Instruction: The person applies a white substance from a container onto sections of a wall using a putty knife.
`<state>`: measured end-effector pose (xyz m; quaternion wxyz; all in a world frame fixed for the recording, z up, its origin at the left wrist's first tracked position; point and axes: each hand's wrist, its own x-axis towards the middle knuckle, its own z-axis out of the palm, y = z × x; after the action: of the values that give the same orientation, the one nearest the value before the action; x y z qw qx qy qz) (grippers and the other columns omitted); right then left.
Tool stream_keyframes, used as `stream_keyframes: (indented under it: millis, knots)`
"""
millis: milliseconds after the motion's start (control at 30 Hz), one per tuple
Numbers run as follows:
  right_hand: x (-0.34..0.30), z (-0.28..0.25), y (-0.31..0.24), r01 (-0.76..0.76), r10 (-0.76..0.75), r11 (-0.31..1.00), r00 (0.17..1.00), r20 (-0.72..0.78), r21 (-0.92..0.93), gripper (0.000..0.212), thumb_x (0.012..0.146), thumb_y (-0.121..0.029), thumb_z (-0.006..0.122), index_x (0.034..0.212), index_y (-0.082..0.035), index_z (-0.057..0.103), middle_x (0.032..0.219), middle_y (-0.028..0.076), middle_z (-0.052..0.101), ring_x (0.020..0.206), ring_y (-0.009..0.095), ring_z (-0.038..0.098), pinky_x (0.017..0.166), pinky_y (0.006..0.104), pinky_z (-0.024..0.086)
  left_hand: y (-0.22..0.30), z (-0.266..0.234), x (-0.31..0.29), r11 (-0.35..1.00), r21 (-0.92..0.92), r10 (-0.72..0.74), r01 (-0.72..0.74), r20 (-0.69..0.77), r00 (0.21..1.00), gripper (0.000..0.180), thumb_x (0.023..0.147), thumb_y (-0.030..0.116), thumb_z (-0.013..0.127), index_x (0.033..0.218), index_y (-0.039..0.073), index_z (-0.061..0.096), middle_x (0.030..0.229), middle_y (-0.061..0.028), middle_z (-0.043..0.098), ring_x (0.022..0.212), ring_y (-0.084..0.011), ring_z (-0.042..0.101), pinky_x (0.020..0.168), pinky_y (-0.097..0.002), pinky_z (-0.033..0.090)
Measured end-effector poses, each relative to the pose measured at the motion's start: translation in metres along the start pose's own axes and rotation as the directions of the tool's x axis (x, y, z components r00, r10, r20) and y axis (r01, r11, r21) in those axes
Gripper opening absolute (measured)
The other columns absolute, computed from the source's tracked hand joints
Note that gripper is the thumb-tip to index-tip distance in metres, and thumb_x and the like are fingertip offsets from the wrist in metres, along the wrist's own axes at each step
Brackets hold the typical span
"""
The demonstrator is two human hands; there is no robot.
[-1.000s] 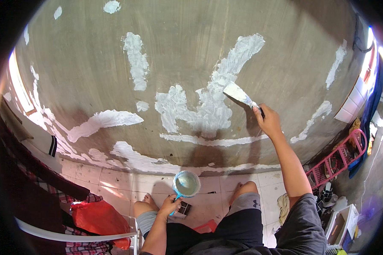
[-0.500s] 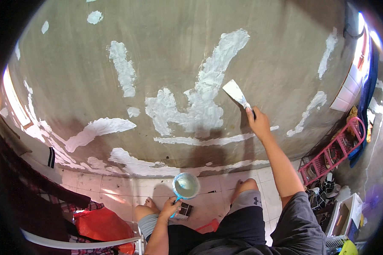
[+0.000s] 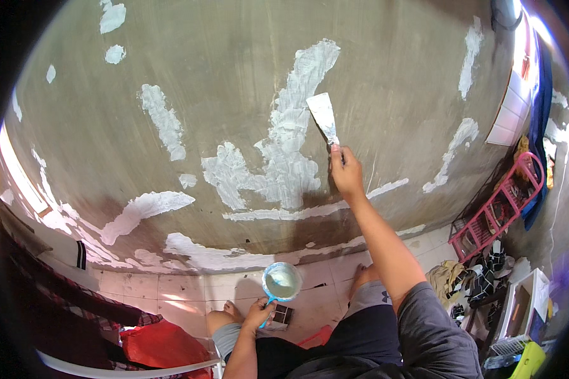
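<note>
My right hand [image 3: 346,170] is closed round the handle of a putty knife [image 3: 323,115], its wide blade pointing up and smeared with white. The blade lies beside the right edge of a long white putty patch [image 3: 289,120] on the grey-brown wall [image 3: 227,82]; whether it touches the wall I cannot tell. Lower down, above my knees, my left hand [image 3: 258,314] grips the blue handle of a round dipper [image 3: 282,282], which has whitish putty inside. Other white putty patches [image 3: 162,120] are spread over the wall, with a thin strip [image 3: 310,212] running below the large one.
At the right stands a pink rack [image 3: 496,211] holding things, with crumpled cloth [image 3: 447,281] and a white drawer-like box [image 3: 525,303] nearer me. A red bag [image 3: 161,347] and dark clothes sit at the lower left. Pale tiles [image 3: 183,290] cover the floor.
My right hand has moved left and slightly up with the putty knife, whose blade now points more upright. The view has shifted a little. My left hand still holds the dipper low.
</note>
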<state>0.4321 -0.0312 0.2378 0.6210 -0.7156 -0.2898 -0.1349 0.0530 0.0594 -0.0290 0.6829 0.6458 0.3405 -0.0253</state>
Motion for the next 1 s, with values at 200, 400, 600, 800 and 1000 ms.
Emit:
stream_keyframes:
  millis: [200, 400, 600, 800, 1000]
  knots:
    - [-0.018, 0.021, 0.030, -0.042, 0.042, 0.999, 0.999, 0.013, -0.014, 0.043, 0.099, -0.041, 0.050, 0.091, 0.001, 0.059, 0.077, 0.026, 0.060, 0.069, 0.041, 0.056, 0.064, 0.0431, 0.044, 0.000, -0.001, -0.002, 0.998, -0.056, -0.018, 0.018, -0.004, 1.000, 0.023, 0.094, 0.029, 0.062, 0.090, 0.008, 0.054, 0.063, -0.0043, 0.057, 0.041, -0.0132, 0.049, 0.036, -0.0303, 0.038]
    - [-0.065, 0.023, 0.051, -0.109, 0.085, 0.962, 0.991, 0.107, 0.251, 0.038, 0.103, -0.033, 0.046, 0.080, -0.004, 0.054, 0.059, 0.000, 0.049, 0.053, 0.008, 0.047, 0.050, 0.0264, 0.039, 0.007, -0.002, -0.014, 0.996, -0.078, -0.034, 0.032, -0.034, 0.999, 0.031, 0.094, 0.033, 0.063, 0.080, 0.008, 0.053, 0.061, -0.0036, 0.055, 0.039, -0.0128, 0.047, 0.037, -0.0281, 0.036]
    - [-0.027, 0.032, -0.003, 0.016, -0.019, 0.948, 1.000, 0.008, 0.318, 0.037, 0.103, -0.033, 0.045, 0.082, -0.004, 0.053, 0.060, 0.000, 0.049, 0.052, 0.008, 0.047, 0.049, 0.0251, 0.040, -0.008, -0.006, -0.002, 0.999, -0.054, -0.002, 0.003, 0.008, 1.000, 0.025, 0.094, 0.031, 0.063, 0.092, 0.007, 0.056, 0.063, -0.0028, 0.057, 0.041, -0.0123, 0.048, 0.037, -0.0279, 0.037]
    - [-0.020, 0.053, 0.036, -0.009, 0.012, 0.999, 0.997, -0.074, 0.036, 0.039, 0.101, -0.036, 0.048, 0.081, -0.002, 0.053, 0.060, 0.007, 0.053, 0.058, 0.016, 0.056, 0.056, 0.0350, 0.043, 0.002, 0.005, 0.008, 0.997, -0.074, 0.014, -0.013, 0.004, 1.000, 0.027, 0.093, 0.031, 0.064, 0.083, 0.007, 0.055, 0.061, -0.0041, 0.055, 0.038, -0.0127, 0.047, 0.037, -0.0285, 0.036]
    - [-0.065, 0.063, 0.010, -0.125, 0.125, 0.967, 0.992, 0.013, 0.221, 0.042, 0.104, -0.034, 0.043, 0.074, -0.005, 0.049, 0.058, 0.001, 0.049, 0.049, 0.010, 0.047, 0.048, 0.0274, 0.040, 0.006, -0.001, -0.005, 0.998, -0.061, -0.006, 0.006, -0.004, 1.000, 0.027, 0.093, 0.031, 0.065, 0.086, 0.007, 0.057, 0.063, -0.0043, 0.056, 0.038, -0.0129, 0.047, 0.036, -0.0282, 0.036]
